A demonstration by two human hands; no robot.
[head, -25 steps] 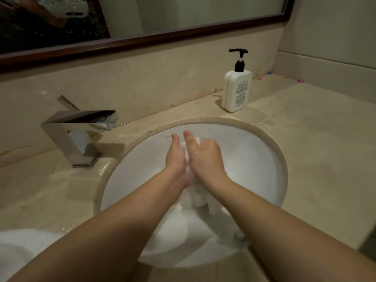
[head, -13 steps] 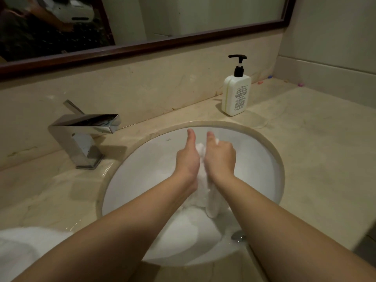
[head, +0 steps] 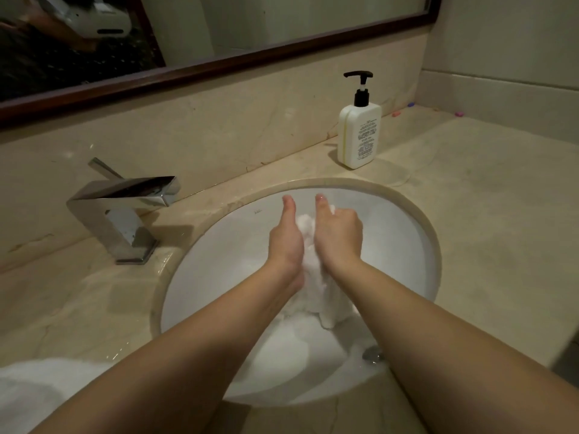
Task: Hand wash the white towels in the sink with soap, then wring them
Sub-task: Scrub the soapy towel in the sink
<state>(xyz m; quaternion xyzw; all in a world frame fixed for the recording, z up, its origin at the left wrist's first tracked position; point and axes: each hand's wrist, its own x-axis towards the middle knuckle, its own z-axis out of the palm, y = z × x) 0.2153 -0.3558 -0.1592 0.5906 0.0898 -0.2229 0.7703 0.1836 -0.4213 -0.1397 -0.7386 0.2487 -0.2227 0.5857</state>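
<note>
White towel [head: 308,245] is gripped over the sink [head: 407,245] between both hands, fingers of the left hand [head: 286,242] and right hand [head: 338,234] curled round it, thumbs pointing forward; its tail hangs below the fingers.

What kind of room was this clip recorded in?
Most likely a bathroom: a round white sink set under a marble counter, a chrome faucet, a framed wall mirror and a pump soap bottle.
</note>
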